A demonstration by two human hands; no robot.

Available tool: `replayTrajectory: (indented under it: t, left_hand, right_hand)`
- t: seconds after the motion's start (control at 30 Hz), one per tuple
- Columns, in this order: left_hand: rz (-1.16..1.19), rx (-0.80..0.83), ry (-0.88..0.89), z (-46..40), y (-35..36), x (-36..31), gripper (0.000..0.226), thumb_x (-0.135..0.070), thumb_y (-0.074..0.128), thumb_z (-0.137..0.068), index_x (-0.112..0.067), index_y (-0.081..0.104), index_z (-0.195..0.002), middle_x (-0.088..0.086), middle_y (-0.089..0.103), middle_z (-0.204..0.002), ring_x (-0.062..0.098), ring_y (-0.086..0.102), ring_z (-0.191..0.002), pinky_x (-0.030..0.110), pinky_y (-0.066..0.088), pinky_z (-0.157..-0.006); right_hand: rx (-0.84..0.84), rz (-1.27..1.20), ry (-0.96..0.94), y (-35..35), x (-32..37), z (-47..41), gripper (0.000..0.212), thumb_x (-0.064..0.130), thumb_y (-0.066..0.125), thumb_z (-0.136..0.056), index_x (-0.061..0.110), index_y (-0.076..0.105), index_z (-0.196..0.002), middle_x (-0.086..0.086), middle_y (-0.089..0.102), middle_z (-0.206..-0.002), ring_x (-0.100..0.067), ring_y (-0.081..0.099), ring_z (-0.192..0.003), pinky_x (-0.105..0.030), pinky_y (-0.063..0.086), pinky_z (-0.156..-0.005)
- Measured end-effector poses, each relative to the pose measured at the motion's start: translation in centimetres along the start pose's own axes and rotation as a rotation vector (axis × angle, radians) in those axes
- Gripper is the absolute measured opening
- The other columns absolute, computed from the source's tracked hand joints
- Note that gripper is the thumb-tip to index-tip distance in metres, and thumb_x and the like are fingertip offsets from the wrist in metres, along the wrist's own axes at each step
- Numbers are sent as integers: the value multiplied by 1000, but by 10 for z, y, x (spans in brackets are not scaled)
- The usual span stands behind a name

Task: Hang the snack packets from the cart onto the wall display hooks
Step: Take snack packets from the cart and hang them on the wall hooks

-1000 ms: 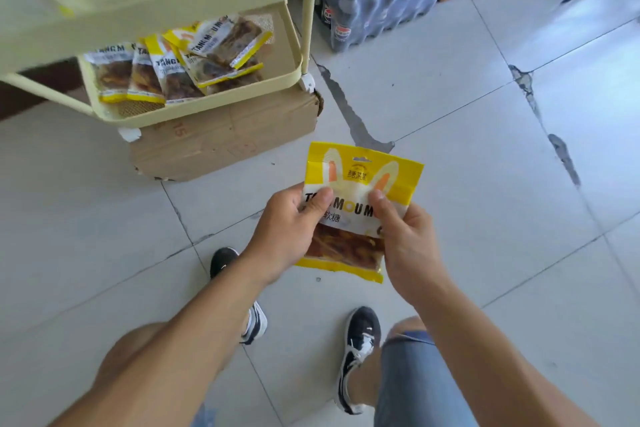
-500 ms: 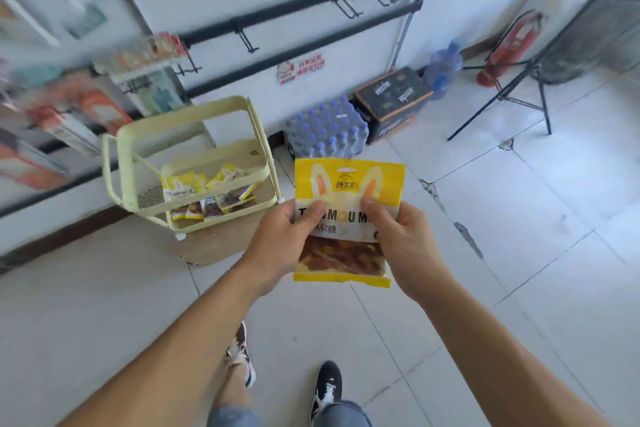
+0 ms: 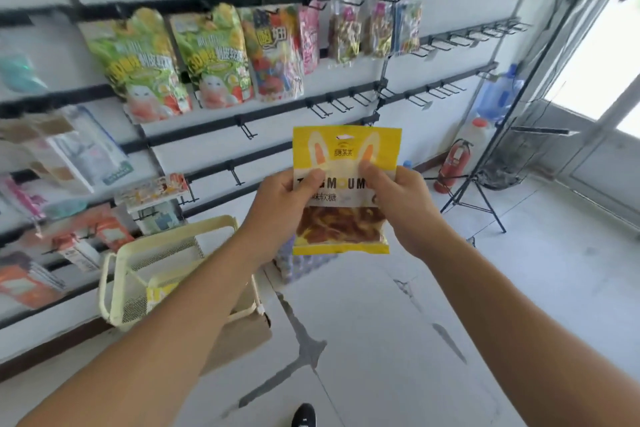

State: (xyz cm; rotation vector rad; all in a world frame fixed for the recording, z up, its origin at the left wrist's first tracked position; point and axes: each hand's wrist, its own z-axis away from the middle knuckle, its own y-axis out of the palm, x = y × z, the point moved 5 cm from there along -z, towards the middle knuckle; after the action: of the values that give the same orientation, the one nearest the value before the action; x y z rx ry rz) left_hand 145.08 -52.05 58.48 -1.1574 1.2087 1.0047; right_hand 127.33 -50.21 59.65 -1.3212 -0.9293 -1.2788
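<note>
Yellow packet (image 3: 346, 184), held upright in front of the wall display: white rabbit-ear motif with orange inners at the top, a small punched hang hole at the top centre, a small brown logo with three characters too small to read, a white band with dark capitals partly covered by thumbs (legible "M O U M"), below it Chinese characters reading "味软糖", then a clear window showing brown-orange candy pieces, and a yellow bottom strip. Left hand (image 3: 282, 210): arm reaching up from lower left, thumb pressed on the packet's front left edge, fingers curled behind, pinching it. Right hand (image 3: 403, 206): arm reaching up from lower right, thumb on the front right edge, fingers behind, likewise pinching. Packet is clear of the hooks (image 3: 341, 104), below the nearest bare row. Wall rails carry green bags (image 3: 138, 62) marked "3D" with blurred characters and a white cartoon figure, a colourful bag (image 3: 275, 52) with two large characters, a pink bag (image 3: 309, 38), and clear bags of mixed sweets (image 3: 375, 28); further packs hang blurred at the left. Cart (image 3: 173, 253), pale yellow with mesh wall, stands at lower left beneath the left forearm, a yellow pack visible inside. Red extinguisher (image 3: 453, 163) and blue water bottle (image 3: 498, 97) stand at the right wall.
</note>
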Motion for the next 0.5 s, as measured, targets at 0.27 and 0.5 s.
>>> replayTrajectory:
  t: [0.27, 0.5]
  left_hand:
    - [30, -1, 147, -97, 4, -68, 20, -30, 58, -99, -21, 74, -93, 0, 77, -95, 18, 72, -90, 46, 56, -88]
    - [26, -8, 236, -181, 9, -99, 24, -40, 61, -95, -22, 76, -90, 6, 76, -95, 31, 71, -94, 60, 51, -92]
  right_hand:
    - [-35, 81, -159, -21, 80, -77, 64, 49, 58, -94, -15, 57, -98, -9, 54, -78, -20, 47, -70, -35, 38, -69]
    - [-75, 126, -256, -36, 119, -154, 36, 37, 57, -99, 17, 67, -71, 12, 63, -57, -2, 55, -52, -21, 43, -58]
